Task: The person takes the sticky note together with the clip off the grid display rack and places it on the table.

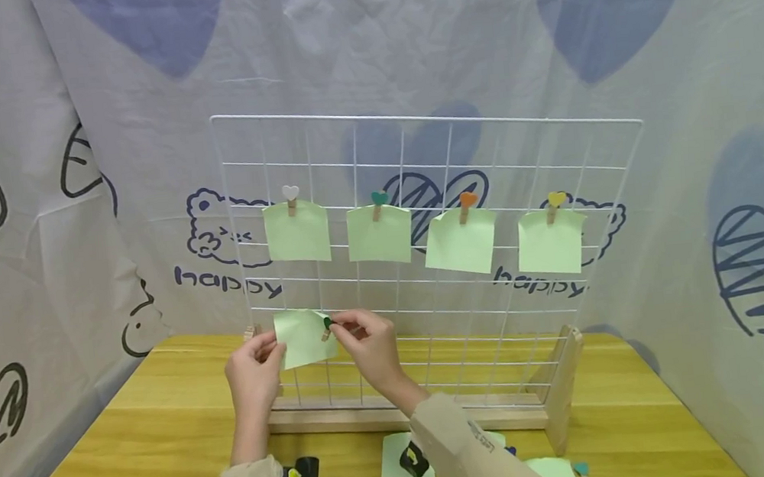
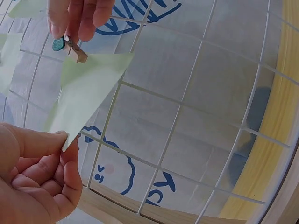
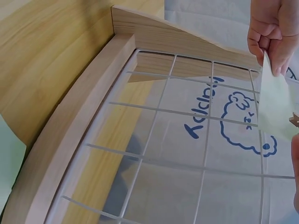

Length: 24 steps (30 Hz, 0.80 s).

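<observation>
My left hand (image 1: pixel 254 375) pinches the left edge of a pale green paper square (image 1: pixel 301 344) between thumb and fingers, in front of the lower left of a white wire grid (image 1: pixel 425 117). In my right hand (image 1: pixel 373 345) is a small wooden clothespin (image 2: pixel 76 51) with a dark green heart-shaped head, pinched at the head. Its wooden tip overlaps the paper's upper right part in the head view. The left wrist view shows the paper (image 2: pixel 86 88) slanting between both hands. Only part of the right hand (image 3: pixel 296 172) appears in its own wrist view.
Along the grid's upper part hang several green papers, one under a white-heart clothespin (image 1: pixel 291 193), another under a yellow one (image 1: pixel 556 201). A wooden base (image 1: pixel 372 418) holds the grid on the wooden table (image 1: pixel 125 440). More paper (image 1: pixel 398 473) and black-and-yellow objects (image 1: pixel 304 472) lie in front.
</observation>
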Each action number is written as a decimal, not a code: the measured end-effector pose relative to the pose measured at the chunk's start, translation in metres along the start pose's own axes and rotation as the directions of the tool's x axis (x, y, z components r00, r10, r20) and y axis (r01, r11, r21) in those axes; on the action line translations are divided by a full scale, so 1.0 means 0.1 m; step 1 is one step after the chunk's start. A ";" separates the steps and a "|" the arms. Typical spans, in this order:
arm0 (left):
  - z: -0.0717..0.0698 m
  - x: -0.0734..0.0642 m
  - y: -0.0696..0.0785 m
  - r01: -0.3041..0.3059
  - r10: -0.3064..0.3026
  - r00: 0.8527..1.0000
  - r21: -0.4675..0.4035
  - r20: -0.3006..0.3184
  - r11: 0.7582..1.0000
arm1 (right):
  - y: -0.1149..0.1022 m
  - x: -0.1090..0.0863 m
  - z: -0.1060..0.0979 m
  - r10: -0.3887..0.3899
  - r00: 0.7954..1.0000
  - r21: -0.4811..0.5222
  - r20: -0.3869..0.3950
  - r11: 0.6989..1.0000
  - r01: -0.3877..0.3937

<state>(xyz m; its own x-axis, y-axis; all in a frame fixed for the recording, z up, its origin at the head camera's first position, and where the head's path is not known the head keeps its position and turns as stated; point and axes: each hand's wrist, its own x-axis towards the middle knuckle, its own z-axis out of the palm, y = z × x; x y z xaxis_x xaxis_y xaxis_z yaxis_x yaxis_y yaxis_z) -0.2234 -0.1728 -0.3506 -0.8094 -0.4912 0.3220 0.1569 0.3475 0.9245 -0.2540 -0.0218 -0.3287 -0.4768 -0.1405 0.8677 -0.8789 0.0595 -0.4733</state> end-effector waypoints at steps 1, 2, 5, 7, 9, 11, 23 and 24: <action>0.00 -0.01 0.00 0.000 0.000 1.000 -0.001 -0.002 1.000 | 0.00 -0.01 -0.01 0.003 1.000 0.001 0.002 1.000 -0.003; 0.00 -0.01 0.01 0.004 -0.004 1.000 -0.003 -0.004 1.000 | 0.01 -0.01 -0.01 0.006 1.000 0.001 0.005 1.000 -0.006; -0.01 -0.03 0.02 0.024 -0.024 1.000 -0.022 0.000 0.999 | 0.01 -0.03 -0.03 0.012 1.000 -0.001 0.008 1.000 -0.012; -0.02 -0.04 0.03 0.037 -0.037 0.999 -0.035 0.007 0.999 | 0.02 -0.04 -0.03 0.012 1.000 -0.005 0.006 1.000 -0.012; -0.03 -0.04 0.03 0.059 -0.058 0.998 -0.053 0.023 0.997 | 0.03 -0.05 -0.04 0.009 1.000 -0.008 0.004 1.000 -0.009; -0.03 -0.05 0.03 0.066 -0.065 0.998 -0.060 0.026 0.996 | 0.03 -0.06 -0.04 0.003 1.000 -0.012 0.001 1.000 -0.003; -0.05 -0.09 -0.02 0.103 -0.100 0.993 -0.061 0.056 0.993 | 0.07 -0.12 -0.06 0.020 1.000 0.011 0.013 1.000 -0.020; -0.06 -0.10 -0.03 0.108 -0.105 0.993 -0.061 0.063 0.992 | 0.07 -0.13 -0.06 0.022 1.000 0.012 0.013 1.000 -0.022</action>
<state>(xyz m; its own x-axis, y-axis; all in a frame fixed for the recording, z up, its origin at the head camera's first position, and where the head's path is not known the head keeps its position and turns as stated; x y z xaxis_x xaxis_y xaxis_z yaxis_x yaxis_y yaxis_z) -0.2126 -0.1739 -0.3551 -0.8553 -0.4736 0.2100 0.1026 0.2425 0.9647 -0.2536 -0.0133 -0.3421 -0.4959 -0.1522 0.8549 -0.8678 0.0508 -0.4943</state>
